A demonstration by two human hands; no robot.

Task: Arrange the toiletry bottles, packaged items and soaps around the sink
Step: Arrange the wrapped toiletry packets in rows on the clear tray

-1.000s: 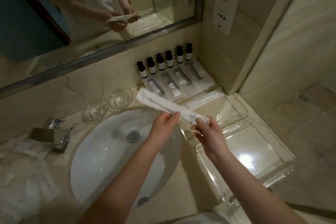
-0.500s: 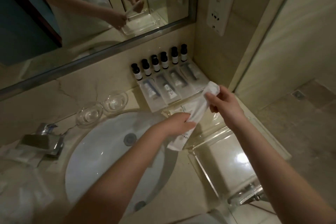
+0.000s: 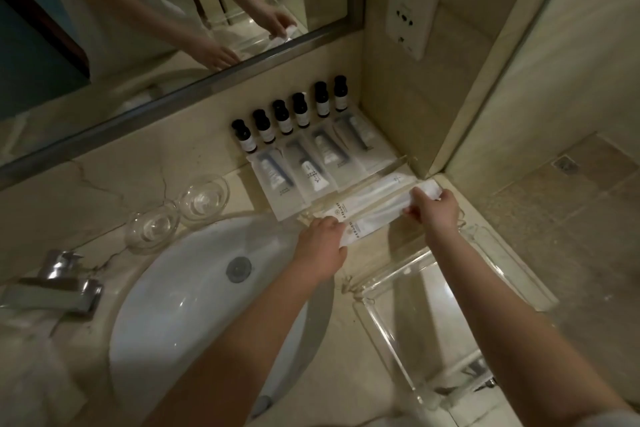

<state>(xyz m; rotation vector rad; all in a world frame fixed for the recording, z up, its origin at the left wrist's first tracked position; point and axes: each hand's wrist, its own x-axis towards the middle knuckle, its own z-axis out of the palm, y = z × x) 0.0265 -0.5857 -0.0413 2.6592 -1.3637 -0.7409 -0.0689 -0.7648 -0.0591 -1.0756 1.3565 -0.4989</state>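
The left hand (image 3: 320,246) and right hand (image 3: 438,210) each pinch one end of the long packet (image 3: 377,217); it sits low, just beside another packet (image 3: 367,193), near the tray (image 3: 388,329). Held at both ends, it can likely go down straight, lined up below the bottles (image 3: 287,116).

A clear acrylic tray (image 3: 436,315) lies just below the right hand (image 3: 438,211). Two glass dishes (image 3: 204,199) sit left of the left hand (image 3: 320,246), with a chrome faucet (image 3: 59,284) farther left. The mirror (image 3: 173,45) and a wall socket panel (image 3: 412,0) are above both hands.
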